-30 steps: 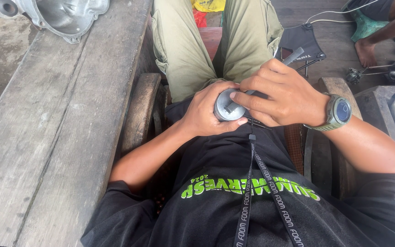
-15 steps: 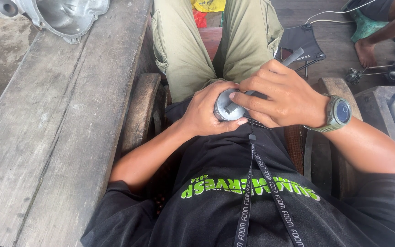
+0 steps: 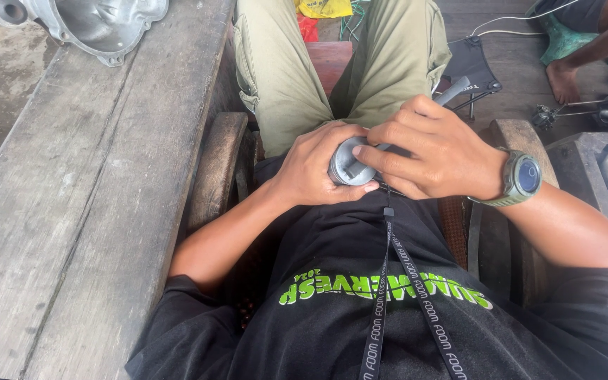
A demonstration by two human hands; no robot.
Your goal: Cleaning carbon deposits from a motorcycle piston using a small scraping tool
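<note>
I sit in a wooden chair and hold a small round grey metal part [image 3: 347,167] in my lap. My left hand [image 3: 318,169] wraps around its side and grips it. My right hand [image 3: 434,151], with a green watch on the wrist, lies over its top, fingertips pressed on the part's face. Whether a thin tool is in my right fingers is hidden. My black shirt and a lanyard strap [image 3: 388,281] fill the lower view.
A weathered plank table [image 3: 86,211] runs along my left, with a cast aluminium engine cover [image 3: 100,21] at its far end. Wooden armrests [image 3: 216,165] flank me. A folded black stool [image 3: 469,74], cables, metal parts and another person's bare foot [image 3: 564,77] lie at the far right.
</note>
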